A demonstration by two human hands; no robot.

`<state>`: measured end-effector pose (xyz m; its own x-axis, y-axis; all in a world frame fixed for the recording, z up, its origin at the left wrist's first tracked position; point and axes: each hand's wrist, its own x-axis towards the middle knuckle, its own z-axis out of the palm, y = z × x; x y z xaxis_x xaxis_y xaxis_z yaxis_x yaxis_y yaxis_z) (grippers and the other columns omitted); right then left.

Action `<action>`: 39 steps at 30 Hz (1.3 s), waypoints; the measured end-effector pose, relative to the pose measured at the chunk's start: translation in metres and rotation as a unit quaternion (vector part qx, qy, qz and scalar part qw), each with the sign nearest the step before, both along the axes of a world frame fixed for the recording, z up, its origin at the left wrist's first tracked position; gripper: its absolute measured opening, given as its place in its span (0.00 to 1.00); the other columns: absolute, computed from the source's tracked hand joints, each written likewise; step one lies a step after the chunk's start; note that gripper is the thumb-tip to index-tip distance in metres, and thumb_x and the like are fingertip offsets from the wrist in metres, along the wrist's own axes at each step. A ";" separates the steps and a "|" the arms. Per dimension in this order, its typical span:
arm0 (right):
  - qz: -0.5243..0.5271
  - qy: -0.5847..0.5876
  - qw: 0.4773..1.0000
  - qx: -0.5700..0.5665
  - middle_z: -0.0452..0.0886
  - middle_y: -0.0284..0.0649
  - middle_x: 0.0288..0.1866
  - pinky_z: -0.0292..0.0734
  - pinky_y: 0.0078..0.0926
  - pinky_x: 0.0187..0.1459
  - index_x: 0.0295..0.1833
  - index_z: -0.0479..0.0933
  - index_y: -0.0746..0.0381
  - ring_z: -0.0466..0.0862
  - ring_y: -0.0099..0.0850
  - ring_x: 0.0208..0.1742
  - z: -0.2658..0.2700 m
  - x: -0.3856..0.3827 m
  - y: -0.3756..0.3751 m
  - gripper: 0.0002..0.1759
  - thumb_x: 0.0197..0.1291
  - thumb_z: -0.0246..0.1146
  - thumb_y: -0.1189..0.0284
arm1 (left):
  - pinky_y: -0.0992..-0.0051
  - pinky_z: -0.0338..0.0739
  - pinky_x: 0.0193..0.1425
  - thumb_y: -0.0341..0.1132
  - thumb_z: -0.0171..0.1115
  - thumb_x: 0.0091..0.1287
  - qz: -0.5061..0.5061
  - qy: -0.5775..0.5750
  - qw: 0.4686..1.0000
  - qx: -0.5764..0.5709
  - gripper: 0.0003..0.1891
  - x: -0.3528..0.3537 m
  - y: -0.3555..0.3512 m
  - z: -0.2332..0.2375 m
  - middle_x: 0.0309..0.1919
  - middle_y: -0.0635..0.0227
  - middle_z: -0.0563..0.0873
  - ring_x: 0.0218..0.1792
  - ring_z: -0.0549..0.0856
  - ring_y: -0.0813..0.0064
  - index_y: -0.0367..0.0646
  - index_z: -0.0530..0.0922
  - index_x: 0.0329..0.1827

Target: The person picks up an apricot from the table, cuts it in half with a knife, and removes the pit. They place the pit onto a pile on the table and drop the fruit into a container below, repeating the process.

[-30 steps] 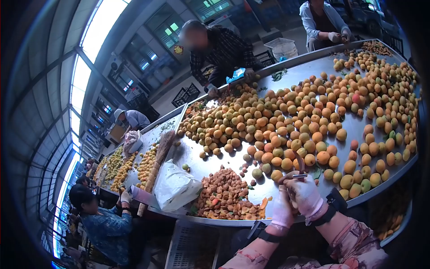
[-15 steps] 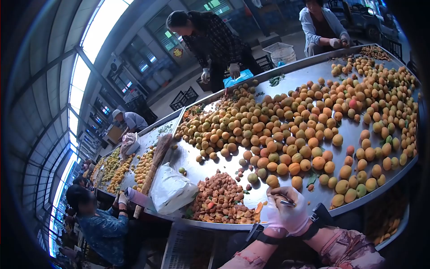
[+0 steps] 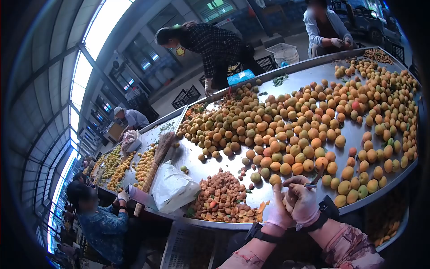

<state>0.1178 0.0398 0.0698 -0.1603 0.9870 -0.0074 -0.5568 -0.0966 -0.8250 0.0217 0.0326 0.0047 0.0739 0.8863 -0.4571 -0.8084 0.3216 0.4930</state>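
Note:
My right hand [image 3: 304, 202], in a pale glove, is closed around a small knife [image 3: 313, 183] whose blade points up and away. Pressed against it, my left hand [image 3: 278, 210] is also gloved, with its thumb extended upward and its other fingers curled. I cannot tell what the left hand holds. Just beyond the left thumb lies a yellow apricot [image 3: 275, 180], in front of a broad spread of apricots [image 3: 286, 134] on the metal table [image 3: 264, 196]. Left of my hands sits a heap of brown apricot stones [image 3: 221, 195], with orange scraps at its near edge.
A white plastic bag [image 3: 172, 188] and a straw broom [image 3: 156, 161] lie left of the heap. Across the table, a person in a plaid shirt [image 3: 219, 47] bends beside a blue bag [image 3: 240, 77]. Other people work at far right and left. A crate [image 3: 186, 246] stands below the table edge.
My hands have shifted slightly, and the knife has swung from lying across my fingers to pointing up and right. The person in plaid has bent lower, moving a hand off the blue bag.

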 end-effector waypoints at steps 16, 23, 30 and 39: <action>0.079 -0.037 0.996 -0.008 0.74 0.33 0.21 0.65 0.20 0.17 0.47 0.79 0.68 0.72 0.20 0.15 0.007 0.020 0.029 0.09 0.70 0.59 0.73 | 0.73 0.79 0.27 0.67 0.43 0.77 0.200 0.224 0.954 -0.010 0.35 -0.027 0.000 0.044 0.24 0.63 0.82 0.20 0.81 0.71 0.38 0.77 0.38; 0.157 -0.161 0.974 -0.002 0.86 0.38 0.41 0.79 0.21 0.47 0.52 0.77 0.69 0.83 0.22 0.43 -0.047 -0.024 0.015 0.26 0.60 0.76 0.60 | 0.74 0.80 0.44 0.65 0.33 0.80 0.255 0.381 0.884 0.095 0.37 -0.030 -0.007 0.047 0.30 0.62 0.83 0.33 0.82 0.73 0.37 0.75 0.39; 0.223 -0.156 0.962 -0.002 0.84 0.36 0.40 0.77 0.20 0.39 0.52 0.78 0.65 0.81 0.19 0.37 -0.042 -0.021 0.009 0.14 0.67 0.67 0.69 | 0.73 0.81 0.37 0.67 0.37 0.79 0.231 0.353 0.905 0.062 0.36 -0.034 -0.013 0.051 0.28 0.62 0.81 0.31 0.83 0.72 0.38 0.75 0.37; 0.297 -0.090 0.942 -0.128 0.79 0.33 0.29 0.58 0.16 0.13 0.53 0.78 0.62 0.68 0.17 0.13 -0.003 0.019 0.021 0.12 0.70 0.61 0.67 | 0.81 0.71 0.22 0.70 0.50 0.73 0.115 0.206 0.971 0.034 0.35 -0.053 -0.023 0.057 0.20 0.63 0.79 0.18 0.77 0.72 0.43 0.74 0.29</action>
